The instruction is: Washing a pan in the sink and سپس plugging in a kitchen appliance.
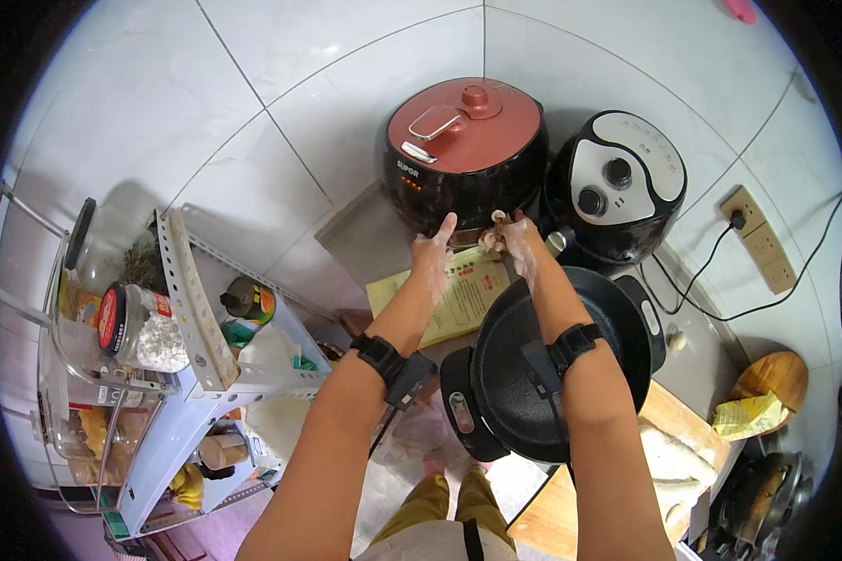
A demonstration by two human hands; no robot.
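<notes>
Both floury hands reach to the foot of a black pressure cooker with a red lid (466, 130). My left hand (433, 251), thumb raised, is over a yellow printed paper packet (466, 291); whether its hidden fingers hold anything cannot be told. At the packet's upper right edge, my right hand (518, 235) grips a small bunch of pale, knobbly pieces, perhaps garlic or ginger (492, 237). A black two-handled pan (509, 379) lies beneath my right forearm. Beside the cooker stands a black and silver air fryer (621, 186).
A metal shelf (200, 315) with jars stands at left. At right are a wall socket strip (758, 238) with a plugged-in cable, a round wooden board (779, 379), and dough (673, 463) on a floured wooden board (544, 512). A pot (765, 498) sits lower right.
</notes>
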